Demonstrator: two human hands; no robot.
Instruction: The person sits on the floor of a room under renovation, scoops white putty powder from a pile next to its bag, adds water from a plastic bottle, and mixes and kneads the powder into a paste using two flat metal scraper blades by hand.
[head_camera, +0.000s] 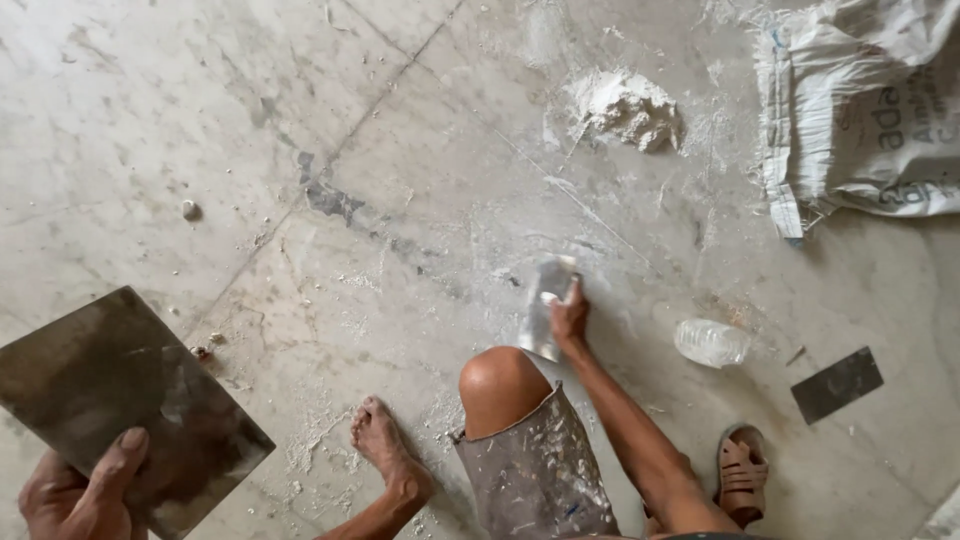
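My left hand (78, 492) is at the bottom left, thumb on top, gripping a corner of a dark, stained square metal plate (120, 385) held flat above the floor. My right hand (570, 318) reaches past my bent knee (500, 385) and holds a shiny flat metal scraper blade (545, 305), which rests against the dusty marble floor (420, 190). White smears and crumbs lie around the blade.
A heap of white powder (625, 105) lies at the top centre, beside a woven white sack (860, 110) at the top right. A crushed clear plastic bottle (712, 342) and a small dark metal blade (837, 384) lie to the right. My bare foot (385, 445) and sandalled foot (742, 475) are below.
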